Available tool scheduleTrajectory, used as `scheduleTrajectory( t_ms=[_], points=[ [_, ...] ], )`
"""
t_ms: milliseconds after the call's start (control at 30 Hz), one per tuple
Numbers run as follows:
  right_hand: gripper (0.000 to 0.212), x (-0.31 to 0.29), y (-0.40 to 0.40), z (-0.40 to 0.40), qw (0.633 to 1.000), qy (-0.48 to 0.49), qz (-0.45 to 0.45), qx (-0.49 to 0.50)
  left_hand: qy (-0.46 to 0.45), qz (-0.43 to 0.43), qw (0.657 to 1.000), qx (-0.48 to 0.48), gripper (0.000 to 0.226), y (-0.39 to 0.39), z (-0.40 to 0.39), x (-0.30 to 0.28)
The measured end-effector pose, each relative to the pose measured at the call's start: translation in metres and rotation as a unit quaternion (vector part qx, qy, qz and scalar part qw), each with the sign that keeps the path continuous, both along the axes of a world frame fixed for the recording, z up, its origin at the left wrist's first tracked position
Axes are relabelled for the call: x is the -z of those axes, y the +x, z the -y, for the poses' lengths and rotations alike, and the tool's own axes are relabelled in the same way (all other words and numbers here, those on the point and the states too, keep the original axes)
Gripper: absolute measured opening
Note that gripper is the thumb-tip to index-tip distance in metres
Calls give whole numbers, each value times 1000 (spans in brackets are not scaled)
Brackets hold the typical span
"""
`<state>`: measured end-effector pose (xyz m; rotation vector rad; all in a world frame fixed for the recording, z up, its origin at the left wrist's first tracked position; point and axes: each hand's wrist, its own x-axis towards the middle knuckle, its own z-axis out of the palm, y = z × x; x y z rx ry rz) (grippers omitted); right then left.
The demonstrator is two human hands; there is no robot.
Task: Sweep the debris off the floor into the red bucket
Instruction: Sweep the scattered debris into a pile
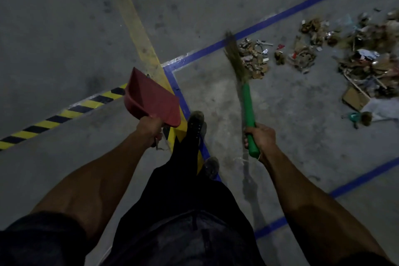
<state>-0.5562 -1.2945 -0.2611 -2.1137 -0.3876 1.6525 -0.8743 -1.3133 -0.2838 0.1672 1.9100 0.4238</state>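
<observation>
Debris on floor, beyond broom-gripping right hand

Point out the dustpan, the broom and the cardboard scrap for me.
dustpan (151, 98), head view, on its red scoop.
broom (248, 108), head view, on its green handle.
cardboard scrap (354, 98), head view, on its flat brown face.

The debris pile ran off the right edge of the frame, its small scraps too dim to name. The broom's bristles were smeared by motion blur. My left hand hid the red dustpan's handle. My sleeves were cut off at the bottom corners.
</observation>
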Motion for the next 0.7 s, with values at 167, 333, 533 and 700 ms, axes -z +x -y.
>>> scheduleTrajectory(
  t_ms=[167, 333, 533, 700],
  points=[
    [61, -7, -18, 21, 999, 21, 1, -46, 14, 14, 999, 30, 16, 17, -28, -2],
    [66, 4, -27, 8, 995, 2, -13, -98, 28, 25, 998, 60, 12, 39, -77, -4],
    [44, 17, -6, -47, 999, -31, -5, -22, 34, 51, 994, 96, 7, 56, -138, -8],
    [13, 26, 38, -119, 993, -43, -1, 110, 54, 54, 991, 112, 17, 68, -183, -6]
  ],
)
